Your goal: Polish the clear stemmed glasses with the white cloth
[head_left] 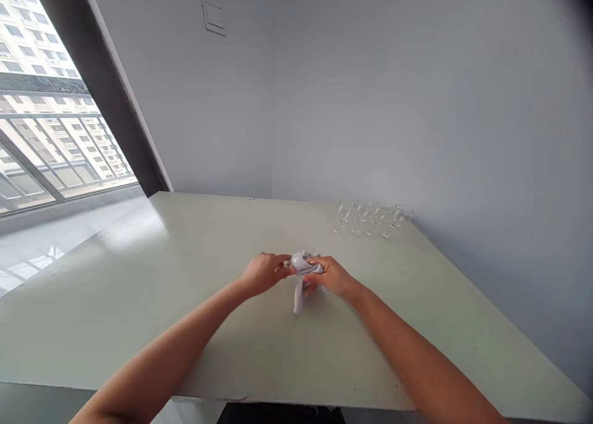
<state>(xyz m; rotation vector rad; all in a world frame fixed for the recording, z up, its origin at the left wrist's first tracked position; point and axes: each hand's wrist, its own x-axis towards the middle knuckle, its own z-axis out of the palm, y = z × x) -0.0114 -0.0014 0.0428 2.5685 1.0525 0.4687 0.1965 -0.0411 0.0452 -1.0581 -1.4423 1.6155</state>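
Note:
A pale, whitish cloth (299,295) is bunched between my two hands above the middle of the table, with one end hanging down. My right hand (331,274) is closed on the cloth, its fingers wrapped into the folds. From the left, my left hand (267,272) pinches a small clear glass (297,262), whose shiny rounded side shows against the cloth. Cloth and fingers hide most of the glass, so its full shape does not show.
Several clear stemmed glasses (370,217) stand close together at the back right of the pale table (194,251). Grey walls (393,90) rise behind. A window (55,115) with a railing outside is at the left.

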